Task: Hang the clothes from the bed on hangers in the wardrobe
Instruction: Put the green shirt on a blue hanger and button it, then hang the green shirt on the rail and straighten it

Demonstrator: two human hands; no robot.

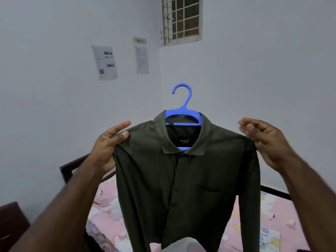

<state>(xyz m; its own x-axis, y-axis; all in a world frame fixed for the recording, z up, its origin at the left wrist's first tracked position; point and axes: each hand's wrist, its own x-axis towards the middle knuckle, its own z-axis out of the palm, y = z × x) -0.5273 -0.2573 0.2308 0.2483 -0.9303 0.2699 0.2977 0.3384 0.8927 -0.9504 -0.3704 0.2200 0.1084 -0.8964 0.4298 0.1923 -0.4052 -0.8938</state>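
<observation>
Left hand [107, 144]: thumb pressed onto the front of one shoulder of the dark green shirt [183, 179], straight fingers behind the cloth, pinching it. Right hand [263, 140]: blurred, fingers loosely curled at the other shoulder, thumb on the seam; actual grip impossible to tell. Shirt buttoned on a blue hanger [183, 108], hook up, held in the air over the pink-sheeted bed [272, 224].

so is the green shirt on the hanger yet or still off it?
On. The blue hanger sits inside the collar of the green shirt, hook sticking out above; the shirt hangs spread, buttoned down the front.
</observation>
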